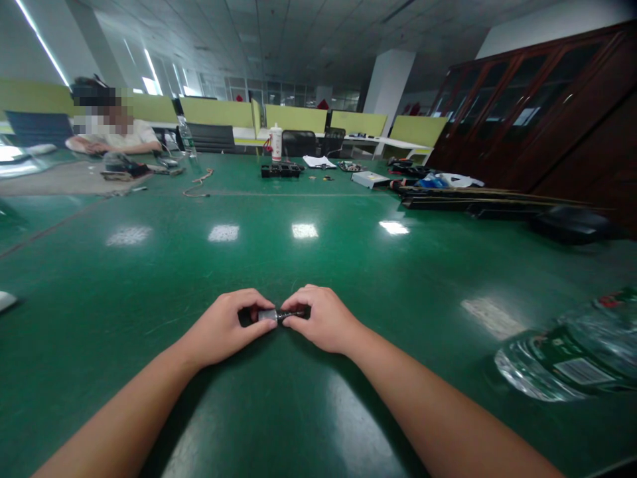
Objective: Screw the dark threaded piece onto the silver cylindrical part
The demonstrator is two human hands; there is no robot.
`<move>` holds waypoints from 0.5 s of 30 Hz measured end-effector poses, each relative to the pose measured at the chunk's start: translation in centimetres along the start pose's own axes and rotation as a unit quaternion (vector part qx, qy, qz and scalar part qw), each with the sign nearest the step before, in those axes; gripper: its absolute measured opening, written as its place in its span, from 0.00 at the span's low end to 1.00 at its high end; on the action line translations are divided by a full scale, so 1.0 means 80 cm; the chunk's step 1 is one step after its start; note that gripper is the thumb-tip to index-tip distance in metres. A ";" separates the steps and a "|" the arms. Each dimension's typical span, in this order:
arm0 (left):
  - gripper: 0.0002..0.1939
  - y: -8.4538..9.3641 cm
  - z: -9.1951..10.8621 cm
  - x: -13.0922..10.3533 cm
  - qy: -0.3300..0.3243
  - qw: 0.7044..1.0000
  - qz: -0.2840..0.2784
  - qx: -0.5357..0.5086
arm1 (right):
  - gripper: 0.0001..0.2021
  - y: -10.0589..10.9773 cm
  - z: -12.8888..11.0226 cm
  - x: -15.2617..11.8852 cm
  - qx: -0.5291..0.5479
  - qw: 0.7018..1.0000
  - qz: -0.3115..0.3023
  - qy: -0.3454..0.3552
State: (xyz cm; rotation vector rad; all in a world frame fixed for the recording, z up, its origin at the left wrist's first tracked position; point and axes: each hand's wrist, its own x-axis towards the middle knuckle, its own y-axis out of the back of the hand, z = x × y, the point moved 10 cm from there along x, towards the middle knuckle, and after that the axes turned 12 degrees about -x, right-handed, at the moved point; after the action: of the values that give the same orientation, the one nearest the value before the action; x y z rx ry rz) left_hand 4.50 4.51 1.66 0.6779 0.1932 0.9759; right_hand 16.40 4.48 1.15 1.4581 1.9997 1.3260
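Observation:
A small black-and-silver rod-shaped object [267, 315] lies crosswise between my two hands, just above or on the green tabletop. Its left part is dark with a silver band, and its right part is a thinner, ridged dark piece. My left hand [225, 326] pinches the silver band between thumb and fingers. On the other side, the thumb and fingertips of my right hand [326, 320] close around the thinner dark end. My fingers cover parts of it, so I cannot tell its exact kind or whether it is one piece or two.
A large clear water bottle [572, 362] with a green label is at the right. Dark flat panels [478, 199] and a grey metal box [370, 179] are farther back. Across the green table [199, 259] stands a white bottle [276, 143], and a person sits at the far left.

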 end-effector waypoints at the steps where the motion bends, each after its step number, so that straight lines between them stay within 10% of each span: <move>1: 0.10 0.000 -0.001 0.000 0.001 1.000 -0.001 0.002 | 0.06 0.000 -0.001 0.000 -0.002 1.000 0.000 0.005; 15: 0.11 -0.002 0.000 -0.001 0.010 1.000 -0.007 0.011 | 0.06 -0.001 -0.004 0.000 -0.023 0.999 0.002 0.023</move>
State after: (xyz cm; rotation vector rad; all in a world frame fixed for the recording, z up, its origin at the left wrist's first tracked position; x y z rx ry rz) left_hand 4.62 4.39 1.54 0.6865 0.2262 0.9685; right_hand 16.12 4.28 1.25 1.4240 1.9827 1.4093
